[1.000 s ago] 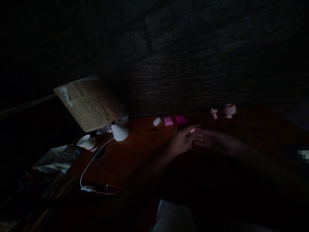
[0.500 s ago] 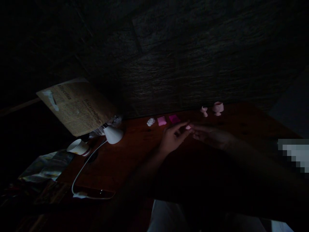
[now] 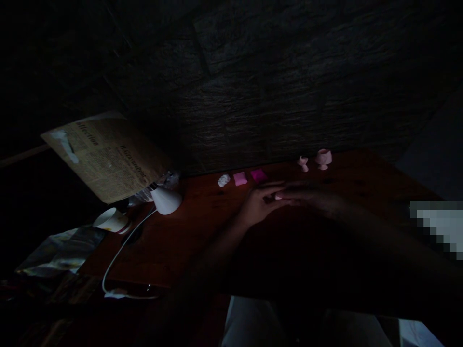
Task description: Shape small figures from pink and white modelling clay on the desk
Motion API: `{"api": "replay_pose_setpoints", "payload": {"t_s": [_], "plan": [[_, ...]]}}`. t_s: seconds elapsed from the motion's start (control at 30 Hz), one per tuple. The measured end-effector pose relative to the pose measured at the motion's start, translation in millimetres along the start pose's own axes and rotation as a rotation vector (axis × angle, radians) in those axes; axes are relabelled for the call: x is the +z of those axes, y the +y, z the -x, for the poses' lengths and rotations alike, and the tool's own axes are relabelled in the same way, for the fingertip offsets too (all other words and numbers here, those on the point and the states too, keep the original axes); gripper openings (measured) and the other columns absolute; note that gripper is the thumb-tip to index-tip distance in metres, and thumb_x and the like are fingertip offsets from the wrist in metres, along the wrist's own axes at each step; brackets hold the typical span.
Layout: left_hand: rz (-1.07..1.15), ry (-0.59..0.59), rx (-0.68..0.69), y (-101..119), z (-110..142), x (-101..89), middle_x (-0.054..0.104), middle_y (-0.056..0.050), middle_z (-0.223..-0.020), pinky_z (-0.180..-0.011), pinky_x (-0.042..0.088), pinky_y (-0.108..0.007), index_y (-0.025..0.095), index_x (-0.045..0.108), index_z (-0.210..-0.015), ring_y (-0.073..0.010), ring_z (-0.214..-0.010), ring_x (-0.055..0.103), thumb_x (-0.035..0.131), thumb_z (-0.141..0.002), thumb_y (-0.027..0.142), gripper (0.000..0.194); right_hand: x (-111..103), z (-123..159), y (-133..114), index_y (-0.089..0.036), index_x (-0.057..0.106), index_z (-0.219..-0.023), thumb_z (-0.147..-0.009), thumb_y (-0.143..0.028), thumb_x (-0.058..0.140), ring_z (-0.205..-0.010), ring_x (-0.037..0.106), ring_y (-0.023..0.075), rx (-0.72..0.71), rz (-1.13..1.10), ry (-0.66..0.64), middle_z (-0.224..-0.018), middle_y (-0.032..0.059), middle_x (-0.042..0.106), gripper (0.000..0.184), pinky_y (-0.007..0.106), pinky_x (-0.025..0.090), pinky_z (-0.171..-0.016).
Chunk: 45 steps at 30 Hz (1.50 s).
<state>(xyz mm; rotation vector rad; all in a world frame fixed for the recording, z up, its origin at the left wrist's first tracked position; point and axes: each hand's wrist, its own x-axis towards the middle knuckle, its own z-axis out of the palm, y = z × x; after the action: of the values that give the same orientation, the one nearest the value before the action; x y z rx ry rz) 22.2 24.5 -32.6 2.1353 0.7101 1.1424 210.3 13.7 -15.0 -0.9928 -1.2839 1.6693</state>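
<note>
Both forearms reach in over the table [image 3: 197,217], left hand [image 3: 257,205] and right hand [image 3: 313,196] meeting with fingers overlapping. Just past the left one there's a magenta square [image 3: 258,175], pink square [image 3: 240,179] and white lump [image 3: 224,180]. Two pink goblet-shaped pieces [image 3: 323,158] sit beyond the right one. Hands are pressed together, half curled, small pink blob [image 3: 278,196] between them. Too dim to tell which fingers grip it, tbh.

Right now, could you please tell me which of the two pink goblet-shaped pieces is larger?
The right goblet-shaped piece: its bowl looks clearly wider and taller than that of the left piece.
</note>
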Motion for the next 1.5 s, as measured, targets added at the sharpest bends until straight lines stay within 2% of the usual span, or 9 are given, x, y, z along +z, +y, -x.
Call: {"api": "replay_pose_setpoints", "payload": {"t_s": [0.2, 0.3, 0.5, 0.63, 0.73, 0.87, 1.1, 1.27, 1.5], "plan": [[0.184, 0.048, -0.136, -1, 1, -1.7, 0.072, -0.014, -0.126, -0.064, 0.062, -0.03, 0.016, 0.077, -0.095, -0.0155, -0.076, 0.072, 0.076, -0.083, 0.039, 0.026, 1, 3, -3, -0.028, 0.081, -0.092, -0.061, -0.046, 0.09, -0.093, 0.067, 0.0202, 0.032, -0.008, -0.045, -0.102, 0.0045, 0.077, 0.037, 0.033, 0.052, -0.082], [0.239, 0.065, -0.185, 0, 1, -1.9, 0.071, -0.013, -0.127, -0.062, 0.06, -0.029, 0.016, 0.076, -0.089, -0.0134, -0.072, 0.07, 0.076, -0.082, 0.039, 0.024, 1, 3, -2, -0.03, 0.082, -0.09, -0.058, -0.043, 0.092, -0.084, 0.065, 0.0167, 0.053, -0.068, -0.061, -0.097, 0.0028, 0.077, 0.037, 0.029, 0.052, -0.076], [0.213, 0.009, -0.119, 7, -1, 0.0, 0.071, -0.013, -0.126, -0.081, 0.06, -0.033, 0.019, 0.074, -0.111, -0.0213, -0.098, 0.072, 0.078, -0.081, 0.032, 0.033, -3, 2, 1, -0.027, 0.082, -0.092, -0.062, -0.039, 0.091, -0.094, 0.067, 0.0168, 0.029, -0.101, -0.052, -0.105, 0.0035, 0.077, 0.033, 0.027, 0.052, -0.082], [0.247, -0.048, -0.159, 10, 0, 2.9, 0.075, -0.01, -0.106, -0.066, 0.058, -0.027, 0.019, 0.068, -0.127, -0.0136, -0.071, 0.07, 0.07, -0.088, 0.034, 0.042, -8, 0, 1, -0.025, 0.081, -0.09, -0.066, -0.037, 0.089, -0.094, 0.068, 0.0182, -0.005, -0.077, -0.025, -0.101, 0.0043, 0.077, 0.028, 0.03, 0.053, -0.082], [0.22, 0.063, -0.21, 9, -1, 2.6, 0.076, -0.007, -0.091, -0.059, 0.054, -0.023, 0.019, 0.067, -0.126, -0.0116, -0.063, 0.068, 0.071, -0.087, 0.035, 0.043, -9, -2, 3, -0.027, 0.08, -0.092, -0.069, -0.036, 0.087, -0.088, 0.067, 0.0163, -0.035, -0.098, 0.005, -0.102, 0.0033, 0.077, 0.026, 0.028, 0.053, -0.077], [0.229, 0.175, -0.282, 8, -4, 0.4, 0.075, -0.004, -0.074, -0.055, 0.052, -0.023, 0.017, 0.074, -0.109, -0.0118, -0.057, 0.066, 0.075, -0.082, 0.039, 0.035, -6, -3, 3, -0.027, 0.08, -0.087, -0.073, -0.04, 0.084, -0.082, 0.066, 0.0152, -0.006, -0.126, 0.044, -0.1, 0.0029, 0.076, 0.02, 0.027, 0.053, -0.071], [0.282, 0.224, -0.341, 9, -6, -0.8, 0.079, -0.007, -0.092, -0.054, 0.052, -0.023, 0.019, 0.076, -0.106, -0.011, -0.058, 0.068, 0.072, -0.084, 0.038, 0.029, -1, 1, -3, -0.029, 0.081, -0.088, -0.063, -0.038, 0.089, -0.087, 0.064, 0.0152, -0.005, -0.114, 0.092, -0.104, 0.0023, 0.076, 0.028, 0.026, 0.05, -0.074], [0.327, 0.239, -0.401, 8, -6, 1.3, 0.079, -0.009, -0.096, -0.054, 0.052, -0.024, 0.018, 0.074, -0.113, -0.0131, -0.061, 0.071, 0.073, -0.083, 0.038, 0.036, -2, 3, -4, -0.027, 0.081, -0.095, -0.068, -0.045, 0.084, -0.086, 0.062, 0.0166, -0.067, 0.044, 0.136, -0.105, 0.005, 0.076, 0.032, 0.029, 0.049, -0.073], [0.334, 0.225, -0.436, 11, -7, -0.5, 0.079, -0.01, -0.097, -0.057, 0.053, -0.024, 0.018, 0.076, -0.104, -0.0177, -0.072, 0.076, 0.07, -0.086, 0.039, 0.028, 2, 2, -3, -0.023, 0.081, -0.096, -0.073, -0.055, 0.078, -0.075, 0.059, 0.0157, -0.207, 0.233, 0.153, -0.091, 0.0053, 0.076, 0.039, 0.031, 0.048, -0.069]]}}
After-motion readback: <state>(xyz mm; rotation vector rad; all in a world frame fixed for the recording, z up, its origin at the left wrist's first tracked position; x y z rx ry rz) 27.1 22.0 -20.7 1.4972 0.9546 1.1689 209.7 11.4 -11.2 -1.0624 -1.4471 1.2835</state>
